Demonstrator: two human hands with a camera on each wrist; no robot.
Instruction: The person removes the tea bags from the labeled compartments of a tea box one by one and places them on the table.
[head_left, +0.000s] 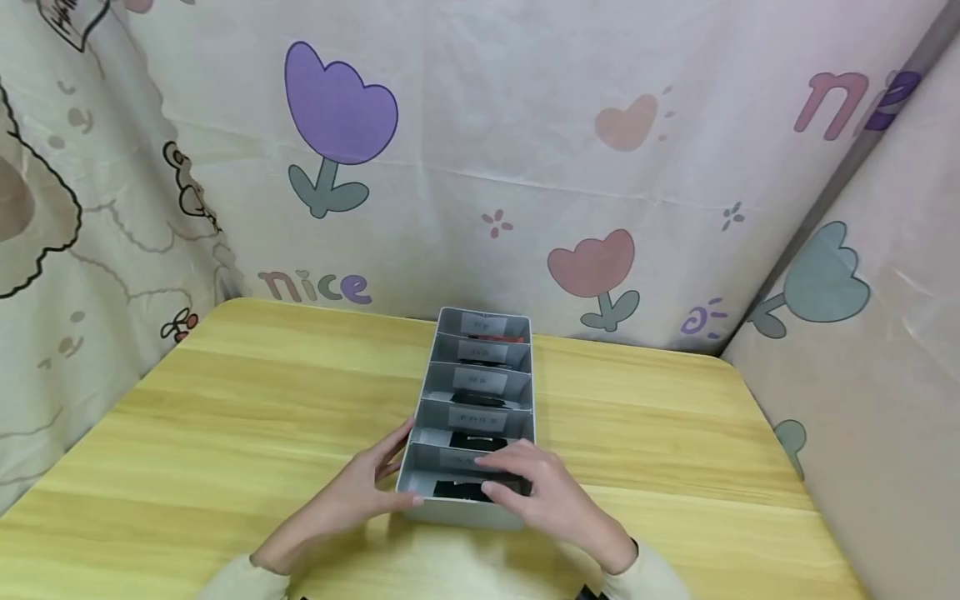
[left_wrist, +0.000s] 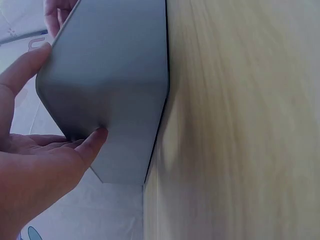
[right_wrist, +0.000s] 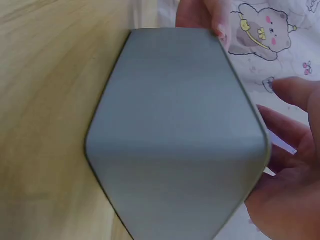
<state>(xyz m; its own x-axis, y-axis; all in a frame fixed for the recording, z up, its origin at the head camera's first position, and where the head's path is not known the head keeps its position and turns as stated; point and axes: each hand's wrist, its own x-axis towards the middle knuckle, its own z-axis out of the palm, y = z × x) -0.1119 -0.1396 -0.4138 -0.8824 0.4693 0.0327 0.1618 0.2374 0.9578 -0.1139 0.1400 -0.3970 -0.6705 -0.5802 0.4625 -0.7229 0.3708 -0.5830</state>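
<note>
A long grey divided storage box (head_left: pixel 465 512) stands on the table, its compartments in a row running away from me. My left hand (head_left: pixel 360 483) steadies its near left corner: the thumb rests at the front rim and the fingers touch the outer left side. In the left wrist view, the fingertips (left_wrist: pixel 100 132) press on that side wall. Over the nearest compartment, my right hand (head_left: pixel 543 496) reaches in across the right rim, thumb and forefinger apart. Below them lies a dark, flat item (head_left: pixel 459 490), partly covered by the hand. In the right wrist view, the box wall hides the fingertips.
Paper labels with writing mark the dividers. Other compartments hold a black item (head_left: pixel 476 441), another dark item (head_left: pixel 478 401) and a red one (head_left: pixel 504 338). Patterned curtains (head_left: pixel 465 150) rise behind the wooden table (head_left: pixel 637 417) and on both sides.
</note>
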